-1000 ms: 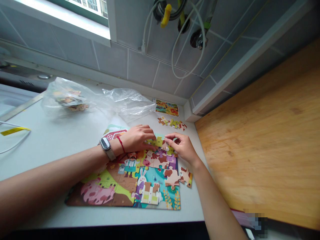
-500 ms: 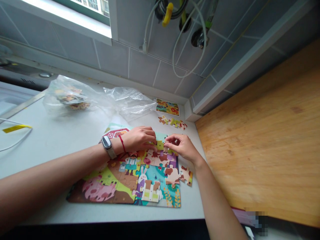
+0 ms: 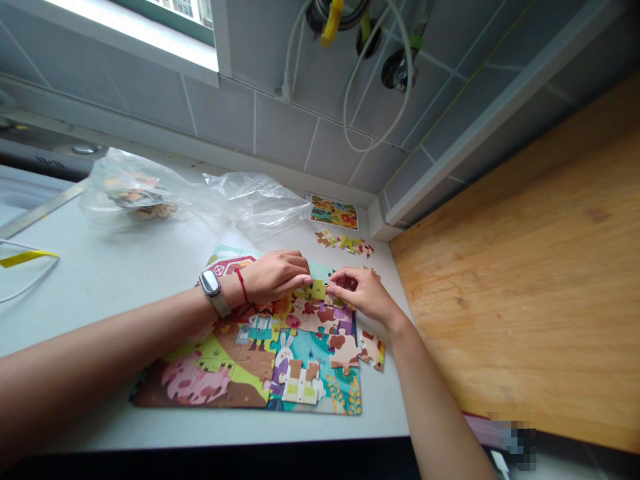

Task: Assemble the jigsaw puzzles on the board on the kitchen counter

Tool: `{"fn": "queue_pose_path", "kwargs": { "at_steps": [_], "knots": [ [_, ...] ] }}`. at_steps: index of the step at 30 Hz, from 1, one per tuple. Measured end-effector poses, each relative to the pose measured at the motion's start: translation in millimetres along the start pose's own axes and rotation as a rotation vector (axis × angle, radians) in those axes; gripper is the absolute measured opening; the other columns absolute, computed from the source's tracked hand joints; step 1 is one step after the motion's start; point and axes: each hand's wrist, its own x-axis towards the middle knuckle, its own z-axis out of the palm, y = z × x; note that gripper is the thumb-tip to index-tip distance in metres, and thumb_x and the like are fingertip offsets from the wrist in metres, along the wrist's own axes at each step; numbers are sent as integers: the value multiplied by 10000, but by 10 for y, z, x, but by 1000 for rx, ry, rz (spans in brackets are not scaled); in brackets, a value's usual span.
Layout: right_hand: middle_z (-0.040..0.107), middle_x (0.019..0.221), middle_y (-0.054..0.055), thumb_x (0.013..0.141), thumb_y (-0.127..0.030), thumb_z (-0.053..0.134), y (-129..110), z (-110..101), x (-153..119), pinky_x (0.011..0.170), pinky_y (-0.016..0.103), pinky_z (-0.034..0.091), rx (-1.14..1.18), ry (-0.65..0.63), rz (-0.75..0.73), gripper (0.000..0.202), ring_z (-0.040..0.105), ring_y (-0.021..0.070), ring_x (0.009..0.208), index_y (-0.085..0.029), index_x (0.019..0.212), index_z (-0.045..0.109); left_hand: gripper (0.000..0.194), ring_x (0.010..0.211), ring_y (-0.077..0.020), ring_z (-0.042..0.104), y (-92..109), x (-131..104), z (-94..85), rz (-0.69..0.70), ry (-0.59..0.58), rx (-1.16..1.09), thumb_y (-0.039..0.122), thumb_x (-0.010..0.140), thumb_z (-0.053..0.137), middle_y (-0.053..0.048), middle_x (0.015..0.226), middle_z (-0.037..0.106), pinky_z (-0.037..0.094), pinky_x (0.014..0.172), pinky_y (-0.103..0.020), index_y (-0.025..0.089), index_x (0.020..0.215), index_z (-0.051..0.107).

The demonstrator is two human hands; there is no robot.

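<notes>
A jigsaw puzzle with farm animals lies on the counter, largely joined. My right hand pinches a small puzzle piece between thumb and fingertips at the puzzle's upper right, just above the cow's back. My left hand, with a watch and a red string on the wrist, rests over the upper middle part, its fingers curled and thumb against them; the fingertips are hidden. Loose pieces lie on the lower right: a brown-and-white piece, another piece at the edge, and a white-and-green piece.
A clear plastic bag with pieces inside lies behind the puzzle. A picture card and several loose pieces are near the wall corner. A wooden board stands at right; a white cable with a yellow tag lies left.
My left thumb has lifted off the puzzle and drawn in towards the curled fingers. My right hand stays nearly in place, still pinching the piece. The view has shifted slightly.
</notes>
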Motion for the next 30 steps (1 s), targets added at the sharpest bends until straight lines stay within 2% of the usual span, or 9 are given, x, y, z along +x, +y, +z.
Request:
{"fn": "queue_pose_path", "kwargs": {
  "at_steps": [4,9,11,14,16,22,30],
  "knots": [
    [739,757,33,813,-463,831,-13,7,-6,542,262,423,44,-12,17,292,566,146,622,-186,897,797,694,837,-215,626,-18,-9,8,-9,-9,-29,497,1144,187,-115,899,717,507,837,-354,164,868,730],
    [743,780,41,811,-527,837,-73,-71,-52,587,269,484,247,-108,66,362,632,155,653,-178,867,756,679,826,-207,613,-13,-4,3,-21,-17,-11,490,1144,194,-108,888,708,503,836,-343,165,873,724],
    [739,765,36,803,-527,849,-96,-143,-75,594,265,496,297,-216,84,369,640,151,651,-174,833,745,673,824,-205,610,-10,-1,0,-24,-21,-3,479,1146,194,-107,891,704,502,835,-344,163,865,717],
    [749,753,37,798,-499,862,-104,-241,-97,592,251,505,287,-444,121,348,658,146,649,-166,831,765,661,830,-206,610,-12,1,4,-27,-25,17,474,1147,202,-105,903,702,504,838,-350,160,862,709],
    [751,731,33,789,-488,871,-91,-273,-101,557,236,491,277,-518,158,340,657,140,621,-165,833,772,649,836,-203,611,-16,1,9,-30,-25,25,470,1148,212,-102,909,701,504,843,-349,161,864,707],
    [734,667,18,779,-451,874,-77,-241,-113,469,196,438,233,-536,202,304,627,117,546,-168,821,771,608,826,-194,612,-18,1,14,-25,-11,23,437,1151,251,-94,901,697,493,831,-334,164,854,705],
    [762,720,58,786,-488,867,-237,6,-165,516,202,516,268,-637,207,380,724,166,623,-131,849,753,627,861,-209,612,-6,-10,14,-58,-38,23,454,1151,221,-109,945,695,482,871,-342,152,889,705]
  ]
}}
